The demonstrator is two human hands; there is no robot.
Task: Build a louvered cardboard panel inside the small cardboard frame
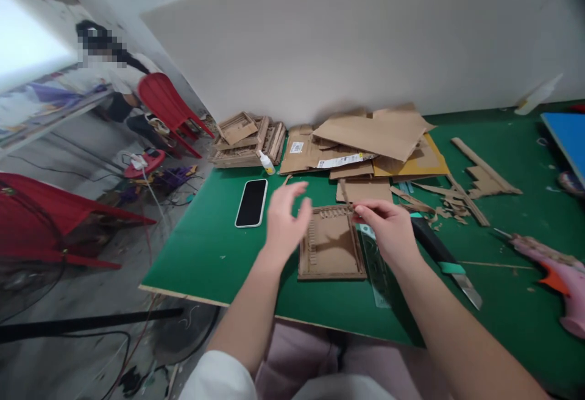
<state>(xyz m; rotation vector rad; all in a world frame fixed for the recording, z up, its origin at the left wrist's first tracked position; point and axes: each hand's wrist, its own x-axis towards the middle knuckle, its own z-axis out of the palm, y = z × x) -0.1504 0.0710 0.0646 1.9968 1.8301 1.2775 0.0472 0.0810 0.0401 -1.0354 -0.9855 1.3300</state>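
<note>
Pinched between the thumb and fingers of my right hand (pixel 388 226) is a thin cardboard strip (pixel 344 190), held over the far right corner of a shallow cardboard frame (pixel 336 244). Small corrugated pieces line the frame's left and far inner sides. My left hand (pixel 286 223) hovers by the frame's left edge, fingers apart and holding nothing. A clear green ruler (pixel 379 278) lies along the frame's right side, partly under my right hand. Just right of that hand rests a utility knife (pixel 441 250) with its blade out.
Cardboard sheets (pixel 375 135) and stacked cardboard frames (pixel 269 144) stand along the back. A phone (pixel 252 203) and glue bottle (pixel 267 163) lie left; a pink glue gun (pixel 543 257) and scraps (pixel 445 211) right. A person (pixel 130 92) sits farther off by a red chair (pixel 167 104).
</note>
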